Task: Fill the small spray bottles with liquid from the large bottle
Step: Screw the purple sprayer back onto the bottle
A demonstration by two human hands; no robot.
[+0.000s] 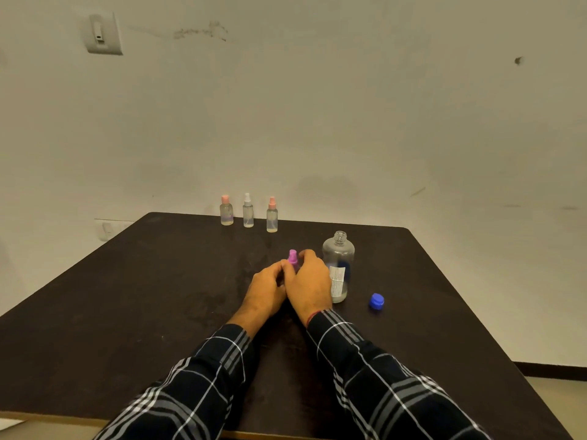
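A small spray bottle with a purple spray top (292, 257) stands mid-table between my hands; its body is hidden. My left hand (266, 289) wraps the bottle from the left. My right hand (309, 281) curls its fingers round the purple top. Just to the right stands the large clear bottle (339, 265), uncapped, nearly empty, with a white label. Its blue cap (376, 301) lies on the table to the right. Three small spray bottles stand in a row at the far edge: pink-topped (226, 211), white-topped (248, 211), pink-topped (272, 215).
The dark table (143, 296) meets a plain wall at the back. Its right edge runs diagonally toward the near right, with floor beyond. A wall switch (102, 34) sits high on the left.
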